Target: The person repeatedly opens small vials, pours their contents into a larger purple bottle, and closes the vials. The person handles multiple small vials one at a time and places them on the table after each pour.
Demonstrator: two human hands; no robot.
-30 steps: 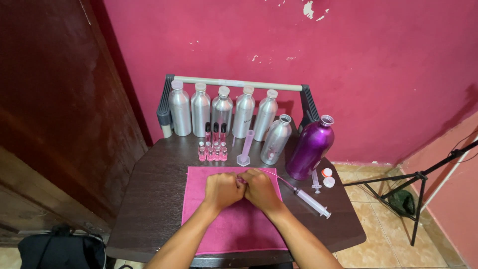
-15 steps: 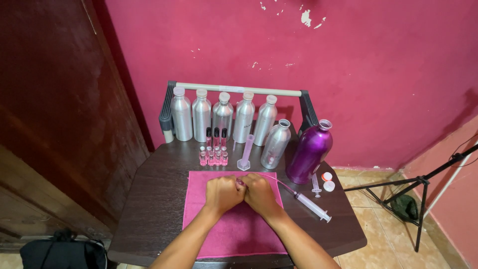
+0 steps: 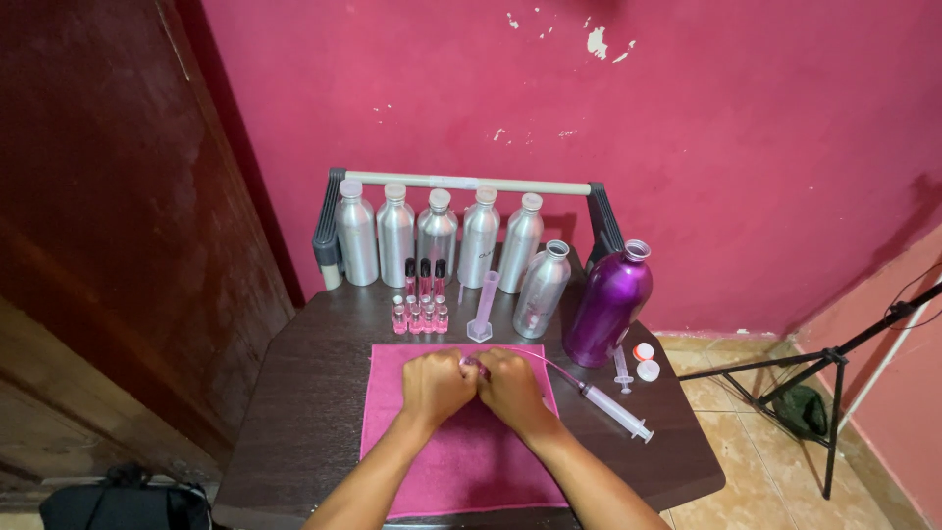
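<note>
Hands unmoved — dark table (image 3: 314, 393), pink wall (image 3: 687, 128), maybe plaster.

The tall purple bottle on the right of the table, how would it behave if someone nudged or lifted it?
The purple bottle stands tall on a narrow base near the table edge, so a high nudge would probably tip it. Its glossy, metal-looking skin may be slippery. With its mouth seemingly uncapped, any contents might spill.
</note>
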